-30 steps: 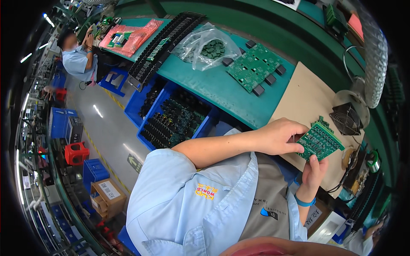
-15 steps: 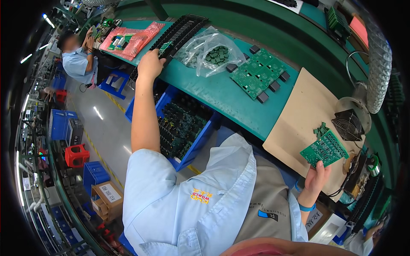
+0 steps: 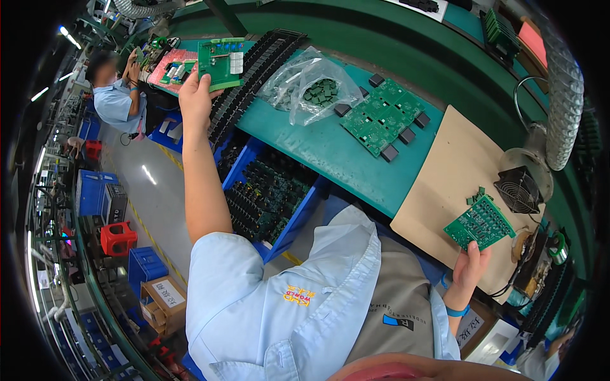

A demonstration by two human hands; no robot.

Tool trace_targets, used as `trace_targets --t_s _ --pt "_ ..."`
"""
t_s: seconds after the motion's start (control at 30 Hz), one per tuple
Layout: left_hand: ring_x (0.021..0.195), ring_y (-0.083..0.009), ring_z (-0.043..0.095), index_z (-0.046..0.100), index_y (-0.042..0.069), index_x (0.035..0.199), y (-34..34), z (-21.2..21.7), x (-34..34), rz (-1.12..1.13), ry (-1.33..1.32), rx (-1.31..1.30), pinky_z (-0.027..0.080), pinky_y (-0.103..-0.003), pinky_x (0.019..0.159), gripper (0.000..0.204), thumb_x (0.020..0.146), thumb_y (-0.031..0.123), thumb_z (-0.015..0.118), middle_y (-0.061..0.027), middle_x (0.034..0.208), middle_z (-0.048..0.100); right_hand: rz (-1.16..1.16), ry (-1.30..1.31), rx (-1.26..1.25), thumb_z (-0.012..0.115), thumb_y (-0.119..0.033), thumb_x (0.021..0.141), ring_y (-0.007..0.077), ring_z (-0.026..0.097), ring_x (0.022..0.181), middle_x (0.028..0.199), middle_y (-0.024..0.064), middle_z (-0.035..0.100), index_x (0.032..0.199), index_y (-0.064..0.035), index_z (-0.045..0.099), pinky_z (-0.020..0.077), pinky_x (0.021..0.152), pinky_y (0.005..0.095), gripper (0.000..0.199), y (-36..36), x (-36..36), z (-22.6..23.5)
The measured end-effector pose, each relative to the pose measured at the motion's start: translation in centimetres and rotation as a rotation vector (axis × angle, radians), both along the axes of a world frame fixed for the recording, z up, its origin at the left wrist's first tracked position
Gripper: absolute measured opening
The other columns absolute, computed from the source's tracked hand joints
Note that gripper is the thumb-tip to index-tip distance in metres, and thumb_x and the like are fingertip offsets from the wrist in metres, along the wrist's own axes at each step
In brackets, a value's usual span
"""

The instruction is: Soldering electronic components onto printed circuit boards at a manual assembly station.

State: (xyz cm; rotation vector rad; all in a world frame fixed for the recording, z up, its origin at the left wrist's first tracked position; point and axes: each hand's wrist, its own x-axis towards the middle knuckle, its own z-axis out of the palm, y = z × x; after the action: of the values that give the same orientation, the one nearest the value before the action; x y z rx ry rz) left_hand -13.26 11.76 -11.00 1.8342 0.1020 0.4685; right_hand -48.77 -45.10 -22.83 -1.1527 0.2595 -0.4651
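At the far left of the bench, my left hand (image 3: 196,100) is closed on the near edge of a green circuit board (image 3: 219,71) with white and blue parts, raised beside a black slotted rack (image 3: 257,71). My right hand (image 3: 471,265) pinches the lower edge of another green circuit board (image 3: 478,223), held over the brown cardboard sheet (image 3: 424,190). Several small green board pieces (image 3: 478,195) lie just behind that board, partly covered by it. A black fan (image 3: 518,187) stands close by to its right.
On the teal mat (image 3: 289,143) lie a clear plastic bag (image 3: 322,92) of small green pieces and a green board panel (image 3: 384,119) with black blocks at its edges. Below the bench edge, a blue bin (image 3: 289,223) holds several boards. A ducted hose (image 3: 564,101) hangs at right.
My left hand has come up from the black rack with a circuit board and moved slightly left. The right hand and its board have shifted only a little.
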Motion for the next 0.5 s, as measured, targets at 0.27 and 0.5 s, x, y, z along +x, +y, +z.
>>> trace_targets --t_s 0.27,0.5 --pt "0.088 -0.0224 0.073 0.061 -0.006 0.126 -3.2 1.4 -1.6 -0.217 -0.002 -0.272 0.062 -0.031 0.079 0.027 0.105 0.009 0.056 -0.0158 0.108 0.072 -0.013 0.038 0.000 0.062 -0.007 0.099 0.0237 0.067 0.110 0.126 0.0145 0.068 0.136 0.0011 0.056 0.0498 0.101 0.0367 0.038 -0.3 -0.2 -0.3" --pt "0.089 -0.0249 0.074 0.060 -0.007 0.126 -3.0 0.6 -1.5 -0.292 0.052 -0.393 0.063 -0.035 0.080 0.027 0.104 0.008 0.056 -0.0180 0.108 0.072 -0.034 0.048 0.003 0.062 -0.007 0.099 0.0238 0.067 0.109 0.125 0.0144 0.069 0.136 0.0012 0.057 0.0506 0.100 0.0370 0.038 -0.4 -0.4 -0.4"
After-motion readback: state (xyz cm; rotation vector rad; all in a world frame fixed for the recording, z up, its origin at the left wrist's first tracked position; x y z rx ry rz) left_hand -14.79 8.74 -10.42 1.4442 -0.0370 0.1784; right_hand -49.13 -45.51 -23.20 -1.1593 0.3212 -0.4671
